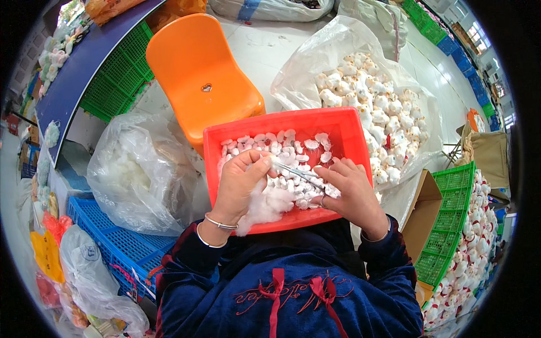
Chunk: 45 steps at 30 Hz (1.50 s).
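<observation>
My right hand (352, 194) is closed round slim metal forceps (301, 173) with a finger loop. Their tips point left and reach the pinched fingers of my left hand (241, 181). Those fingertips hold a small white piece (273, 160), partly hidden. A tuft of white stuffing (267, 206) hangs below my left palm, over the near side of a red plastic bin (287, 223). Many small white fabric pieces (276, 147) lie in the bin, which rests at my lap under both hands.
An orange chair (205, 73) stands beyond the bin. Clear bags hold stuffing (132, 169) at left and white plush pieces (366, 90) at right. Blue crates (93, 217) sit at left; a cardboard box (422, 211) and green crate (451, 225) at right.
</observation>
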{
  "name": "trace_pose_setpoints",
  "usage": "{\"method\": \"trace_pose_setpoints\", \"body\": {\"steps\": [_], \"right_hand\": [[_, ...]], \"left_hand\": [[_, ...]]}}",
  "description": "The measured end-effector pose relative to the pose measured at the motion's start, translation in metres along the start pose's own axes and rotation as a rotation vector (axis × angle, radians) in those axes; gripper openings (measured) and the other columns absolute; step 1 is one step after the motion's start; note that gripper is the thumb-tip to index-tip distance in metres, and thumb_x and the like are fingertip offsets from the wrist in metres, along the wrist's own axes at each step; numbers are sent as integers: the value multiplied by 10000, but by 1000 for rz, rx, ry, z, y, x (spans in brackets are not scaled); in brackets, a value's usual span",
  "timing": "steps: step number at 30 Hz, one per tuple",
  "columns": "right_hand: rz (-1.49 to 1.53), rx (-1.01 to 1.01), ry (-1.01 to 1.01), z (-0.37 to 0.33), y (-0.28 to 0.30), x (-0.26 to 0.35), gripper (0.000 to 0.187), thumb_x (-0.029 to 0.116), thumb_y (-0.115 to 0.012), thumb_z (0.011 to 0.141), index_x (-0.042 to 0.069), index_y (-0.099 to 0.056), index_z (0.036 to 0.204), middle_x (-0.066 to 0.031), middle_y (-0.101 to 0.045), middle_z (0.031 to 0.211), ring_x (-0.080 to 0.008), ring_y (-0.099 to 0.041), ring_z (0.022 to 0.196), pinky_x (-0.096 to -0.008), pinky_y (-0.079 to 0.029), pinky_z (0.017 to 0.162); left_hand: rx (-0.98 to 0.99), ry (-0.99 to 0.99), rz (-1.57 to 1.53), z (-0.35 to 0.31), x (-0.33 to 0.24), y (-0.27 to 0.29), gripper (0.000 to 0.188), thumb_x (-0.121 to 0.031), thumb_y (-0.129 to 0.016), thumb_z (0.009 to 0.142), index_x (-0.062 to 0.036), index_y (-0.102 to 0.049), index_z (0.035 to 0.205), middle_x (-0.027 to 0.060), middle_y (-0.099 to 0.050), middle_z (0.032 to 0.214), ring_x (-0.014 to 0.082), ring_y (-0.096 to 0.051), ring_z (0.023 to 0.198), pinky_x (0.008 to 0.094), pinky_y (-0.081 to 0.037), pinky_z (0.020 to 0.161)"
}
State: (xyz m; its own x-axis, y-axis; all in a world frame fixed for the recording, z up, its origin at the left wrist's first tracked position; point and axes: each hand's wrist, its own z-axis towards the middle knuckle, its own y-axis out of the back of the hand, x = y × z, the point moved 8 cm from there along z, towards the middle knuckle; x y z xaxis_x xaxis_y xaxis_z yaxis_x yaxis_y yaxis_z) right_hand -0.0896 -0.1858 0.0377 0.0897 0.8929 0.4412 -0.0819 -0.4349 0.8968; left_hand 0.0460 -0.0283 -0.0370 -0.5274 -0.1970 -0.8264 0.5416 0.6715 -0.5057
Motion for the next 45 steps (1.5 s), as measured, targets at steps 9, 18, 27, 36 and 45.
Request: {"method": "trace_pose_setpoints", "body": {"steps": [9, 18, 27, 36, 45], "right_hand": [[-20, 180, 28, 5, 10, 4, 430, 263, -826, 784, 101, -725, 1169, -92, -669, 1008, -313, -609, 1035, -443, -448, 871], [-52, -112, 65, 0, 17, 9, 808, 289, -933, 621, 69, -603, 1325, -137, -588, 1230, -370, -530, 1229, -448, -438, 1010], [-108, 47, -4, -1, 1, -3, 403, 248, -824, 786, 129, -730, 1160, -48, -658, 959, -275, -604, 984, -425, -430, 884], [-4, 9, 42, 4, 12, -2, 533, 242, -859, 743, 75, -689, 1220, -103, -642, 1057, -320, -577, 1073, -435, -445, 934], [-116, -67, 88, 9, 10, 6, 616, 269, -878, 718, 116, -675, 1279, -81, -620, 1053, -300, -568, 1082, -435, -437, 906]], "left_hand": [[56, -60, 311, -1, -6, -12, 135, -140, -684, 991, -21, -720, 1045, 28, -714, 827, 19, -539, 649, 183, -429, 591], [-81, 5, -5, 2, 10, 8, 133, -172, -667, 1001, -43, -691, 1023, 26, -681, 807, 50, -563, 650, 195, -446, 597], [-63, -27, 49, -3, 3, -4, 143, -160, -689, 995, -33, -716, 1052, 34, -701, 803, 42, -551, 601, 184, -427, 549], [-29, -62, 127, -2, -1, -1, 158, -170, -686, 994, -28, -711, 1060, 28, -690, 807, 36, -534, 595, 175, -414, 536], [1, 130, -44, -5, 7, -1, 144, -155, -670, 1009, -30, -701, 1073, 15, -675, 804, 44, -552, 639, 179, -441, 576]]}}
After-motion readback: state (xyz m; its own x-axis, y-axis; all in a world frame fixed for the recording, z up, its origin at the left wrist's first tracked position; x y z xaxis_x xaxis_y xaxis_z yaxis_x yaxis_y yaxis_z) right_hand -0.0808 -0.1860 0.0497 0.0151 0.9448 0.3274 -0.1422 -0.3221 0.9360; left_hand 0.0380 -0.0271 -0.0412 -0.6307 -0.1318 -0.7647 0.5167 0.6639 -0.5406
